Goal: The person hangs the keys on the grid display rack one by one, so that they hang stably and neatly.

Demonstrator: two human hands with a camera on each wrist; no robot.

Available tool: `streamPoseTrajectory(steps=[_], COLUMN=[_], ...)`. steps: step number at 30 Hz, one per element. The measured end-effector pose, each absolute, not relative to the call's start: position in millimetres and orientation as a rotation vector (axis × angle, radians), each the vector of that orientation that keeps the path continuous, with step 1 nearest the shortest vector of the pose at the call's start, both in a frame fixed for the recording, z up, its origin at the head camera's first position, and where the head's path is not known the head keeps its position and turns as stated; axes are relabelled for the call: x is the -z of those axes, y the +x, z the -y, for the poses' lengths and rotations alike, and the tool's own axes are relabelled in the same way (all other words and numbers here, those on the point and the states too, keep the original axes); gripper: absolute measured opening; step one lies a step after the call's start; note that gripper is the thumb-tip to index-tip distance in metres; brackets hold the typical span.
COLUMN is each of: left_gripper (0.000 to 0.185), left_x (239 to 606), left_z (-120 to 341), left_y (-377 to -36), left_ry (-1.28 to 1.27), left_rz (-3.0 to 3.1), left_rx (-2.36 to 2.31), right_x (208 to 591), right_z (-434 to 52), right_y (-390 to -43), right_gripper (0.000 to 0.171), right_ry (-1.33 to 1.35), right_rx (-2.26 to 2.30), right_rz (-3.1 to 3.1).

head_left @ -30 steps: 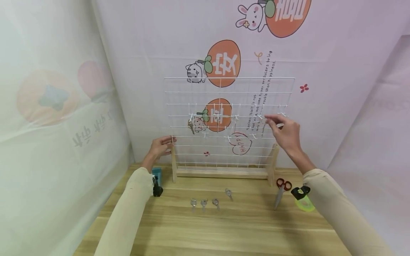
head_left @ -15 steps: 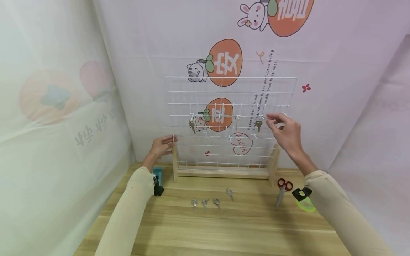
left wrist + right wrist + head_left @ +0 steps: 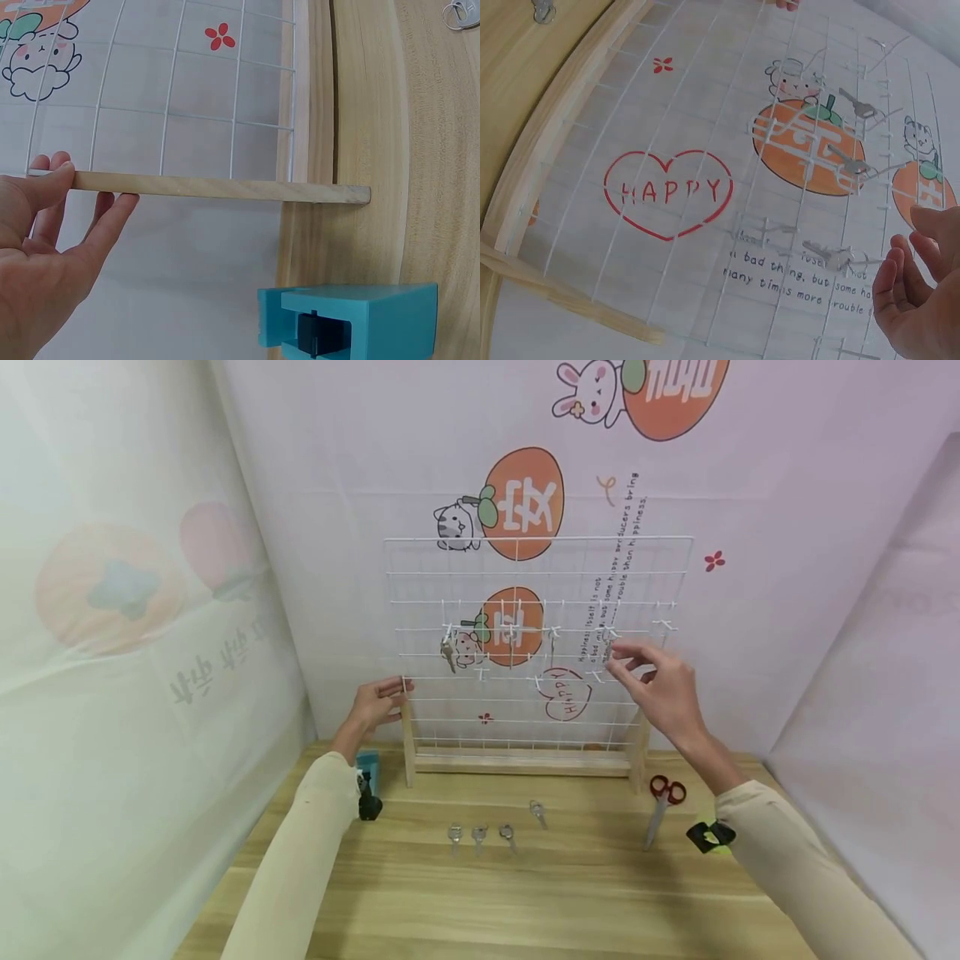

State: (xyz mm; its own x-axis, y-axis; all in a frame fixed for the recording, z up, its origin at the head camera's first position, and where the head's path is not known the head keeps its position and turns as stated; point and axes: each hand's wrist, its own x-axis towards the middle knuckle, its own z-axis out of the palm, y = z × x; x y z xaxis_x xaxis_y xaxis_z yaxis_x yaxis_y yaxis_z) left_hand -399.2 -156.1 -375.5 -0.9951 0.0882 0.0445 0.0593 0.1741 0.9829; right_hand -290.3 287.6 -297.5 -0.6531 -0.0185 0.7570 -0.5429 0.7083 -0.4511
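Observation:
My left hand [image 3: 378, 700] grips the top of the left wooden upright [image 3: 210, 186] of a white wire grid rack [image 3: 517, 700], its thumb at the upright's end beside the wire. At the rack's right side, my right hand [image 3: 660, 685] is raised with fingers loosely bent and thumb apart, near a hook. In the right wrist view, a key [image 3: 829, 253] hangs from that hook close to the fingertips. Further along the same row hang a second key [image 3: 847, 160] and a third key [image 3: 859, 103]. A brass-coloured key [image 3: 448, 653] hangs at the row's left end.
Several silver keys [image 3: 479, 835] lie on the wooden table [image 3: 480, 902] before the rack. Red-handled scissors [image 3: 660, 806] lie at the right, by a black wrist camera mount [image 3: 711, 837]. A teal box-like object [image 3: 397, 322] stands left of the rack, and a printed cloth [image 3: 337, 485] hangs behind.
My right hand has come away from the right-hand hook and moved slightly down and left, over the hanging key. The left hand has stayed on the upright.

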Motion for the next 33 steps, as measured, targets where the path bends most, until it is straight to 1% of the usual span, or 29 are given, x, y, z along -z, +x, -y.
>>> streamPoseTrajectory(steps=[9,19,33], left_gripper=[0.045,0.045,0.044], left_x=[377.8,377.6,380.9], left_z=[156.8,158.1,158.6], left_y=[-402.3,-403.4,-405.3], left_ry=[0.162,0.157,0.203], left_rz=[-2.396,-2.401,-2.42], left_rx=[-1.991,-1.989,-1.997], right_x=[329.6,381.8,462.2], right_z=[-270.5,-251.7,-238.2], right_y=[-283.6,-286.0,-299.7], right_gripper=[0.026,0.029,0.023], right_ry=[0.525,0.665,0.74], right_rx=[-0.898,-0.837,-0.969], right_rz=[2.198,2.337,2.507])
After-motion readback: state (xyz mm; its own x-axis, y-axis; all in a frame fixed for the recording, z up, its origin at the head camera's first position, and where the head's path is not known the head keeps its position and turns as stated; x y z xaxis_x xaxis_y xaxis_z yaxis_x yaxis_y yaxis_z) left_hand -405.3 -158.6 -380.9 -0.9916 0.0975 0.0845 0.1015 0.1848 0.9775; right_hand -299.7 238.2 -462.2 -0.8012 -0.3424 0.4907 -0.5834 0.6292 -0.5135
